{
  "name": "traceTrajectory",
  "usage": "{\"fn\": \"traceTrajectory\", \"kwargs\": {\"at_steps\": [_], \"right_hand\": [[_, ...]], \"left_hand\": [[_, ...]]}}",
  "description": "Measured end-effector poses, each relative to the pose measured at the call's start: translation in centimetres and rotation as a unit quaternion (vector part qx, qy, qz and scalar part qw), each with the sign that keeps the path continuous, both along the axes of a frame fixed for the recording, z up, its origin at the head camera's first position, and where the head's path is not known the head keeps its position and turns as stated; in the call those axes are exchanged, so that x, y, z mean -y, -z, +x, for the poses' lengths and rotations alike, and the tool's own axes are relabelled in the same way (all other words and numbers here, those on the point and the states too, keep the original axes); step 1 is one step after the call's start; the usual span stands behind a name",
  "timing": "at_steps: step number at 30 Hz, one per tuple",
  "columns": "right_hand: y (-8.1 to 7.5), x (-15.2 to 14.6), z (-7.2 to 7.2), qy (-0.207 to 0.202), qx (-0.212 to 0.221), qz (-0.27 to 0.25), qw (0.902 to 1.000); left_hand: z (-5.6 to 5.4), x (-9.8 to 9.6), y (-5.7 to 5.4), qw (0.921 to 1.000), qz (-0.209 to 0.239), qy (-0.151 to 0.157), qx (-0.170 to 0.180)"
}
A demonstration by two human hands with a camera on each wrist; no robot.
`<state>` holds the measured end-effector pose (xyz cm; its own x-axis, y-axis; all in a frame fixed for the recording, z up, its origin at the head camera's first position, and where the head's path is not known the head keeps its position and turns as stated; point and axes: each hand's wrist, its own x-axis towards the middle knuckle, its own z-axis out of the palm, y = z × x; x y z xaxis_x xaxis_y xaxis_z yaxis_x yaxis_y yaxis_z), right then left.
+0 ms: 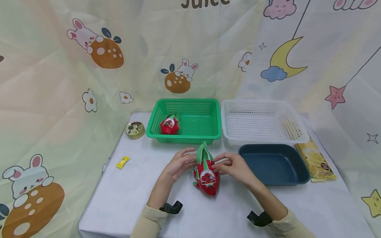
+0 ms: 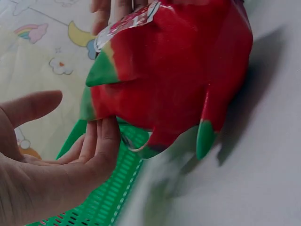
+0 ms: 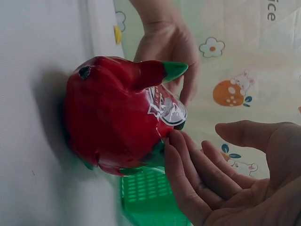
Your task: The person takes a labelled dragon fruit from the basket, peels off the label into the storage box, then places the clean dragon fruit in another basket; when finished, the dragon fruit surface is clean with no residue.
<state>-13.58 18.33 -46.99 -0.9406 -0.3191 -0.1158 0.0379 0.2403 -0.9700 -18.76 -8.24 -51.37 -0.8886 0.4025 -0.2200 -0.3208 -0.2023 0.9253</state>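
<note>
Red and green, a dragon fruit (image 1: 212, 186) lay between my two hands near the middle of the table (image 1: 119, 205), just in front of the green basket (image 1: 199, 123). Its long green leaves (image 1: 203, 153) pointed away from me toward that basket, and the round label (image 1: 207, 177) on it faced up. My left hand (image 1: 180, 164) was open, the fingers stretched out with their tips touching the fruit's left side and the thumb held well off it. My right hand (image 1: 233, 166) was open too, its fingertips against the right side, its thumb also apart; neither hand closed around the fruit.

A second dragon fruit (image 1: 170, 126) sat at the left end inside the green basket. Right beside that basket stood the white basket (image 1: 256, 122), and in front of the white one was the dark blue tray (image 1: 274, 165), to the right of my right hand. A yellow bag (image 1: 319, 162) lay along the tray's right side. To the left of the green basket stood a round tin (image 1: 135, 130), and nearer to me lay a small yellow packet (image 1: 122, 162). Behind everything hung a printed cloth (image 1: 208, 39) with rabbits, flowers and a moon.
</note>
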Motion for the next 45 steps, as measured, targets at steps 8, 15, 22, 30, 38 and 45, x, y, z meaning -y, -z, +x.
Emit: {"fn": "traceTrajectory", "kwargs": {"at_steps": [8,15,22,30,38,45], "right_hand": [[0.4,0.2,-0.2,-0.007,0.004,-0.011,0.9999],[0.7,0.3,-0.6,-0.020,0.008,-0.013,0.9997],[1.2,-0.2,-1.6,-0.027,0.049,-0.037,0.9978],[1.6,-0.7,-2.3,-0.040,0.093,-0.060,0.9931],[1.9,-0.4,-2.7,-0.029,0.134,-0.095,0.9860],[2.0,-0.1,-2.6,-0.010,0.137,-0.100,0.9855]], "left_hand": [[-0.3,-0.8,1.0,0.9999,-0.008,-0.013,0.002],[-0.9,-1.3,1.0,0.9995,-0.008,-0.030,0.007],[-1.4,-1.9,0.7,0.9992,-0.009,-0.038,0.010],[-1.4,-1.9,0.8,0.9978,0.000,-0.060,0.026],[-1.8,-2.1,1.2,0.9977,0.011,-0.060,0.030],[-1.7,-2.2,1.2,0.9966,0.012,-0.068,0.044]]}}
